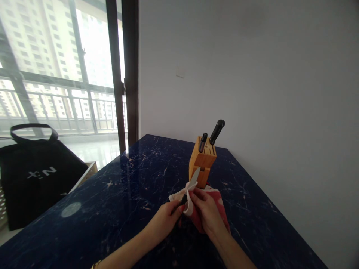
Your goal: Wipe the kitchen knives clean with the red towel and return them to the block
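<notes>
Our left hand grips the knife by its handle, before the wooden block — best we keep the right hand's cloth folded between fingertips and edge.

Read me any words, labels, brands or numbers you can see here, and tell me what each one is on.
"X" and "N", in white on the black bag; the small marks between them are too blurred to read.
I can't make out any writing on the knife in hand, the wooden block or the pale round patch on the table.
</notes>
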### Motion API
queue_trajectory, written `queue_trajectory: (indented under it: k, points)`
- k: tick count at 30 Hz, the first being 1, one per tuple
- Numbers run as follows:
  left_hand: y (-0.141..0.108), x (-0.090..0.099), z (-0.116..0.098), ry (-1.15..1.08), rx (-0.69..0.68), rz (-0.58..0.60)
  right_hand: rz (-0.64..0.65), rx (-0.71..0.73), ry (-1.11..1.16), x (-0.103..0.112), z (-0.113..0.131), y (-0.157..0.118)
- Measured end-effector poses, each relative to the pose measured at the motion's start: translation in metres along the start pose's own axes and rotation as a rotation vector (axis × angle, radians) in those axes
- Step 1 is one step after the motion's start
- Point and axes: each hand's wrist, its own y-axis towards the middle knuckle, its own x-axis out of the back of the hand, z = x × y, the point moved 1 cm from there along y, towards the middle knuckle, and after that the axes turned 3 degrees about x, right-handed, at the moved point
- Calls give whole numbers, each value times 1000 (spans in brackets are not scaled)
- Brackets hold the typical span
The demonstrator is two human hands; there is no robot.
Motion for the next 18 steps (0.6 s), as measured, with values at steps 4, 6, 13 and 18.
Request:
queue_trajectory:
  k: [4, 6, 13, 18]
  points:
    - [-1, 1, -5, -3, -33, 21, 41, -33, -124, 0, -3, -1]
    - [-1, 1, -6, 13, -41, 24, 45, -67, -138, 0, -6, 0]
    - [-1, -2, -6, 87, -34, 37, -51, -93, -34, 7, -2, 8]
    - [-3, -4, -6, 86, -30, 45, -99, -67, -21, 5, 3, 8]
